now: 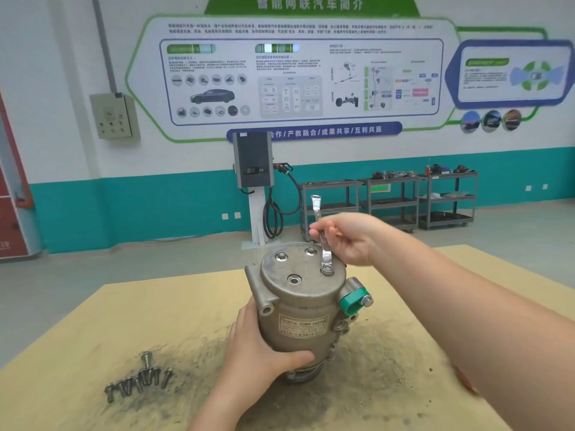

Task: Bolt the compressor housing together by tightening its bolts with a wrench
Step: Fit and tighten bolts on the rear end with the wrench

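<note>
At the far left of the tan, matte table (pixel 93 321), a cluster of loose bolts (pixel 138 379) lies on a dark, gritty smear of grime; their steel shanks are slim and their flanged heads round, one standing on its head above the rest. Just to the right, the left hand (pixel 258 346) wraps the lower body of the compressor housing (pixel 303 309), fingers behind, thumb curled across the front under a rectangular printed label (pixel 303 325). The housing is a dull, cast-metal cylinder standing upright near the table's middle, its flat round end cap facing up. Four bolt positions ring that cap: hex-headed bolts sit at the rear left and rear middle, and a washered recess shows at the front. At the right edge of the cap, the ring end of a bright, polished wrench (pixel 322 241) sits over the fourth bolt, its flat shaft rising steeply upward. The right hand (pixel 348 237) pinches the shaft about midway, fingers curled around it, forearm reaching in from the lower right. On the housing's right flank, a glossy green plastic cap (pixel 351 301) wraps a port beside a protruding hex bolt head.
</note>
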Motion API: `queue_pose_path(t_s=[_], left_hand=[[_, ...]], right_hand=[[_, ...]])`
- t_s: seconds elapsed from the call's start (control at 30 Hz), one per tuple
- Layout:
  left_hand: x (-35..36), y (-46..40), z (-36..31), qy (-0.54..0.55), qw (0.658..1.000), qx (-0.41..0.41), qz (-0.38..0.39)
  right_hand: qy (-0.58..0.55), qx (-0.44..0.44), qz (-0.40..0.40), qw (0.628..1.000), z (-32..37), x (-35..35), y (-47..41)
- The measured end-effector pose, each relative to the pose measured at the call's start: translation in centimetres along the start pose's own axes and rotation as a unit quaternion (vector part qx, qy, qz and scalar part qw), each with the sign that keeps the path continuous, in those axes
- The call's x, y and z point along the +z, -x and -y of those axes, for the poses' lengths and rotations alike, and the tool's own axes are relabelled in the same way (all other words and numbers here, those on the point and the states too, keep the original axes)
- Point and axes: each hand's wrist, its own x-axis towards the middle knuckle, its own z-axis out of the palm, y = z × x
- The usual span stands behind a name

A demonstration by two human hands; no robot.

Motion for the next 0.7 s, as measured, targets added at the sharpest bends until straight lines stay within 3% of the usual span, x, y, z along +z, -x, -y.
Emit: queue_pose_path(t_s=[0.23, 0.37, 0.53, 0.63, 0.7], left_hand=[[0.1, -0.1, 0.0, 0.006, 1.0, -0.012, -0.002], [0.1, 0.2, -0.1, 0.0, 1.0, -0.013, -0.006], [-0.4, 0.3, -0.2, 0.0, 1.0, -0.014, 0.016], [-0.7, 0.2, -0.4, 0.007, 0.999, -0.02, 0.038], [-0.7, 0.2, -0.5, 0.026, 0.998, -0.028, 0.053]], right_hand=[[-0.03, -0.014, 0.011, 0.999, -0.9, 0.1, 0.4], [0.011, -0.018, 0.008, 1.0, -0.9, 0.7, 0.3], [0.157, -0.078, 0.001, 0.984, 1.4, 1.7, 1.1], [0.02, -0.139, 0.057, 0.988, 3.3, 2.6, 2.7], [-0.063, -0.236, 0.027, 0.969, 2.9, 2.3, 3.6]])
